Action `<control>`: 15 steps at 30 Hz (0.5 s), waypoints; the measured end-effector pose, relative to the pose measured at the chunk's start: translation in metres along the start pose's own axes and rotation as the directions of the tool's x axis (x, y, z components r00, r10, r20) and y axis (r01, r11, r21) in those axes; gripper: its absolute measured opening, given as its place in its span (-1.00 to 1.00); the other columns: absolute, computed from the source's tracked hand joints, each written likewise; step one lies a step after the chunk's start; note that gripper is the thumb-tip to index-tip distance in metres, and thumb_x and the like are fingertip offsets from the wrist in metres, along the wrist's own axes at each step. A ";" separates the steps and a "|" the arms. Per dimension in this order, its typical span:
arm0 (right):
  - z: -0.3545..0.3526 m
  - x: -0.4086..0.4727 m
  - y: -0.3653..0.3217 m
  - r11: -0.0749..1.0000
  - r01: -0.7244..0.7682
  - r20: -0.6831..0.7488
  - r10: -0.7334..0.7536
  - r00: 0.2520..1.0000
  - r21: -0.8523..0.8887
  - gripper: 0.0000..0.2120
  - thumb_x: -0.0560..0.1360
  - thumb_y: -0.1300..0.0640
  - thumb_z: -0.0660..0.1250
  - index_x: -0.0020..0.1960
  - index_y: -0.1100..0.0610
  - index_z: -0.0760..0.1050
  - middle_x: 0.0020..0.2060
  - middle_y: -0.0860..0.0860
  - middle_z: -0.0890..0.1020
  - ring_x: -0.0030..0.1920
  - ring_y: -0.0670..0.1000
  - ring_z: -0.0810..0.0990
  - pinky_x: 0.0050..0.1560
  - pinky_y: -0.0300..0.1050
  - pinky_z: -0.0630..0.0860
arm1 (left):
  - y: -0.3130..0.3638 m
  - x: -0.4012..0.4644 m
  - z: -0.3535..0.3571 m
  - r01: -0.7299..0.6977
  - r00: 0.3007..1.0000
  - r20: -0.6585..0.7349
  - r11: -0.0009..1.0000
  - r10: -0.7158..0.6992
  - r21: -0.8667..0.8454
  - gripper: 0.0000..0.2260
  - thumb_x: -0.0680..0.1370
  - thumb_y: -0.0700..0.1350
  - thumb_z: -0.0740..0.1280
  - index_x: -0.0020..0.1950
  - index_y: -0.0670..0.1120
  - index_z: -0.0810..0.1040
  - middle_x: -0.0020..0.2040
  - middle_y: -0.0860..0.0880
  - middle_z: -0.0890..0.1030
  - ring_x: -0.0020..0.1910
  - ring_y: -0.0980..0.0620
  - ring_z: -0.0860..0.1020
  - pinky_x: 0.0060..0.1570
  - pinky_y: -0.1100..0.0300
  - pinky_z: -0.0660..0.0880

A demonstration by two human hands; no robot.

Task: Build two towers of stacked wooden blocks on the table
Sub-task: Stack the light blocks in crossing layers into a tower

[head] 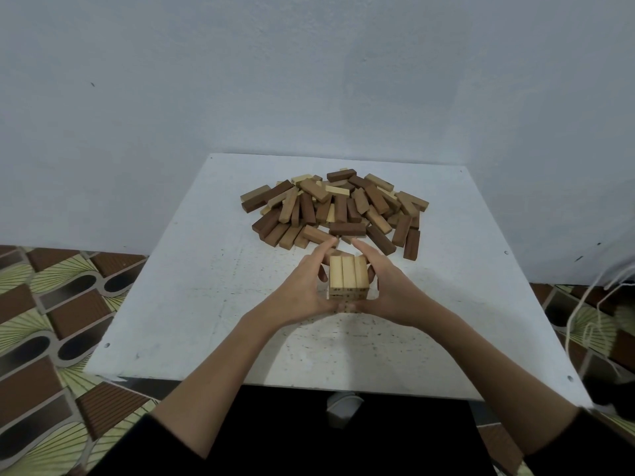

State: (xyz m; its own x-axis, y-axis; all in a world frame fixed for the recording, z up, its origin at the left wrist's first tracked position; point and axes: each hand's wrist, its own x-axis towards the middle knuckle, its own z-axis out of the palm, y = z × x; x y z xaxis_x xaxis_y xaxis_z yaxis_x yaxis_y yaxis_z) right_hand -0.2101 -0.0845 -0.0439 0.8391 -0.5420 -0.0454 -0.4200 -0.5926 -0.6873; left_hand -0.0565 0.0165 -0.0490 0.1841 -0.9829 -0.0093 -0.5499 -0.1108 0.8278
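A short tower of pale wooden blocks [347, 276] stands near the middle of the white table [192, 304]; its top layer is three blocks side by side. My left hand [302, 286] presses against the tower's left side and my right hand [388, 286] against its right side, fingers stretched forward along it. Behind the tower, toward the wall, lies a loose pile of light and dark wooden blocks [336, 211]. Only one tower is in view.
The table stands against a pale grey wall [309, 80]. Patterned floor tiles [44, 321] show on both sides. Thin white cords [591, 304] hang at the right edge. Bare table surface lies left and right of the tower.
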 end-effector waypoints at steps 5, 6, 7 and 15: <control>0.001 0.000 0.000 1.000 -0.008 -0.004 0.008 1.000 0.003 0.00 0.31 0.03 0.55 0.53 0.08 -0.02 0.42 -0.01 0.26 0.11 -0.11 0.34 -0.08 -0.51 0.32 | 0.000 0.000 0.000 -0.002 1.000 -0.004 1.000 0.002 -0.006 -0.07 0.33 -0.07 0.56 0.53 0.03 0.05 0.18 0.02 0.40 0.09 0.04 0.43 0.09 0.15 0.47; 0.001 0.000 0.000 1.000 -0.010 -0.006 0.010 1.000 0.004 0.00 0.31 0.04 0.55 0.53 0.08 -0.02 0.41 0.00 0.27 0.12 -0.10 0.34 -0.06 -0.50 0.31 | 0.001 0.000 0.000 0.001 1.000 -0.005 1.000 -0.001 -0.010 -0.07 0.33 -0.07 0.56 0.53 0.03 0.05 0.18 0.00 0.40 0.09 0.04 0.43 0.08 0.15 0.47; 0.001 0.000 0.000 1.000 -0.013 -0.008 0.013 1.000 0.005 0.00 0.31 0.05 0.55 0.53 0.08 -0.02 0.41 0.00 0.27 0.12 -0.10 0.34 -0.06 -0.50 0.31 | 0.001 0.000 0.001 0.003 1.000 -0.006 1.000 -0.003 -0.015 -0.07 0.33 -0.08 0.56 0.53 0.03 0.05 0.17 0.00 0.40 0.08 0.04 0.43 0.06 0.17 0.47; -0.001 -0.003 -0.005 1.000 -0.009 -0.001 0.009 1.000 0.025 0.02 0.30 0.03 0.55 0.53 0.12 -0.02 0.44 0.01 0.25 0.24 0.00 0.34 0.15 -0.39 0.33 | 0.001 -0.002 0.000 -0.002 1.000 0.005 1.000 0.002 -0.008 -0.06 0.33 -0.06 0.57 0.53 0.03 0.05 0.16 0.06 0.38 0.09 0.06 0.42 0.08 0.20 0.45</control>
State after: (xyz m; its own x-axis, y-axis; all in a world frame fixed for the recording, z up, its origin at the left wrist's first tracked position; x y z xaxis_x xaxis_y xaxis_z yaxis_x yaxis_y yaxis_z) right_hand -0.2105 -0.0806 -0.0397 0.8348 -0.5482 -0.0507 -0.4186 -0.5723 -0.7051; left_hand -0.0574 0.0182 -0.0483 0.1787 -0.9838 -0.0109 -0.5438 -0.1081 0.8322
